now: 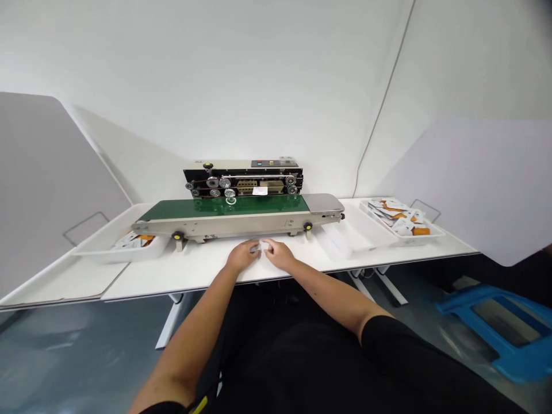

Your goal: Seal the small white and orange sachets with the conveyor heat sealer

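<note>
My left hand (pixel 244 256) and my right hand (pixel 279 254) are close together over the front of the white table (pixel 207 264). Both have their fingers bent, with the fingertips facing each other across a narrow gap. Something small and pale grey-white shows between the fingers, too small to make out. Just behind my hands stands a band sealing machine with a green conveyor belt (pixel 224 208). Its upper part holds rollers and a control panel (pixel 273 163). A small white packet or label (pixel 260 190) lies against the rollers at the back of the belt.
On the right, a white tray (pixel 420 237) holds several white-and-orange sachets (pixel 394 214); another translucent tray (pixel 351 244) sits beside it. A white bin (pixel 92 253) under the conveyor's left end contains more sachets. A blue stool (pixel 500 322) stands on the floor at right.
</note>
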The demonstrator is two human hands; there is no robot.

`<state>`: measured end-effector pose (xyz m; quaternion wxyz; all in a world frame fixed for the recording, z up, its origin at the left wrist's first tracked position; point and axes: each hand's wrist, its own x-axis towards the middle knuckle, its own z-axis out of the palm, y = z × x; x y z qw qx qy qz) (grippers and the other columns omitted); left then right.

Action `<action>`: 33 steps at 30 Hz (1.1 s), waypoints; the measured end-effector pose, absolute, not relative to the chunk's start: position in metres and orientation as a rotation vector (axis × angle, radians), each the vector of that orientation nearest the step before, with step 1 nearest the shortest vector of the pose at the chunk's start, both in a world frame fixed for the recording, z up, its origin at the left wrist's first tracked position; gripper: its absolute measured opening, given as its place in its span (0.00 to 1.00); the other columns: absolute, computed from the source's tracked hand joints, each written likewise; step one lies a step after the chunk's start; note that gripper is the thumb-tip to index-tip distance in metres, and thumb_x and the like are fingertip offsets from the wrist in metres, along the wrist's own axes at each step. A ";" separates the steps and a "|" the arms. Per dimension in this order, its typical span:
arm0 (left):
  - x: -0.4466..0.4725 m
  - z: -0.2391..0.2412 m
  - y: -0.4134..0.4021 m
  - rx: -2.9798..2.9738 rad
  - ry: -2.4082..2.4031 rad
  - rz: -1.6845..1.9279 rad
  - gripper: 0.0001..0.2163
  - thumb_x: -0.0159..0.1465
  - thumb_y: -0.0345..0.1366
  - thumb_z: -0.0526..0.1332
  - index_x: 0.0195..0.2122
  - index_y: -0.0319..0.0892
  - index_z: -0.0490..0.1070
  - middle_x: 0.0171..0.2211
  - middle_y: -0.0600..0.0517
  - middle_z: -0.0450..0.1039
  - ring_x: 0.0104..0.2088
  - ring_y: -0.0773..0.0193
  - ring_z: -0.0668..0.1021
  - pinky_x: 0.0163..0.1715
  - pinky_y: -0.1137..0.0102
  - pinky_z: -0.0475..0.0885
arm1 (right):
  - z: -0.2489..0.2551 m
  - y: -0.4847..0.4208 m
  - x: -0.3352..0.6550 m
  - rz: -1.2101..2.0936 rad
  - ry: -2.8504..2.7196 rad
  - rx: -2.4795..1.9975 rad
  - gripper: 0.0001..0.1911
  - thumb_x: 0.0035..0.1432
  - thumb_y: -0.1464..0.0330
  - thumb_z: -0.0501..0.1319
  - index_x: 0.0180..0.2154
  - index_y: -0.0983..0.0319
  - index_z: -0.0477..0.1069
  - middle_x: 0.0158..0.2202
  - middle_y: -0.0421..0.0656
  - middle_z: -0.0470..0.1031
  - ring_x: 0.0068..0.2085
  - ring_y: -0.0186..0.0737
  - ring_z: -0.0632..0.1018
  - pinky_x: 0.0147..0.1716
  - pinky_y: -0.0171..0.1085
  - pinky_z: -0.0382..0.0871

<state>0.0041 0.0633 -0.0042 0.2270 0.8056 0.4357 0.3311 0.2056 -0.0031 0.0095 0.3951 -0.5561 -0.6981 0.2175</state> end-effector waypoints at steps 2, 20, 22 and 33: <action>0.001 -0.004 0.065 2.151 1.202 0.980 0.14 0.61 0.46 0.67 0.46 0.51 0.84 0.53 0.49 0.83 0.56 0.49 0.81 0.62 0.61 0.70 | 0.001 0.000 0.209 0.664 -1.685 -1.413 0.23 0.64 0.66 0.60 0.59 0.57 0.75 0.31 0.37 0.77 0.33 0.38 0.76 0.39 0.35 0.69; -0.010 0.006 0.069 1.555 0.998 1.179 0.25 0.57 0.62 0.68 0.37 0.44 0.71 0.24 0.56 0.72 0.24 0.65 0.73 0.25 0.72 0.67 | 0.004 0.004 0.217 0.785 -1.681 -1.228 0.09 0.64 0.66 0.62 0.37 0.60 0.81 0.34 0.40 0.81 0.36 0.38 0.76 0.39 0.35 0.67; -0.009 0.008 0.067 1.557 0.961 1.162 0.26 0.57 0.63 0.68 0.37 0.44 0.69 0.25 0.55 0.75 0.26 0.63 0.76 0.30 0.70 0.71 | 0.004 0.006 0.217 0.854 -1.574 -1.163 0.10 0.63 0.65 0.63 0.42 0.61 0.81 0.37 0.41 0.82 0.37 0.38 0.78 0.40 0.34 0.68; -0.006 0.018 0.055 1.648 0.810 0.954 0.27 0.54 0.62 0.73 0.35 0.43 0.72 0.41 0.43 0.83 0.39 0.55 0.83 0.44 0.60 0.76 | 0.044 0.009 0.218 0.890 -1.171 -1.016 0.04 0.58 0.67 0.67 0.35 0.61 0.77 0.36 0.40 0.77 0.34 0.34 0.77 0.30 0.29 0.70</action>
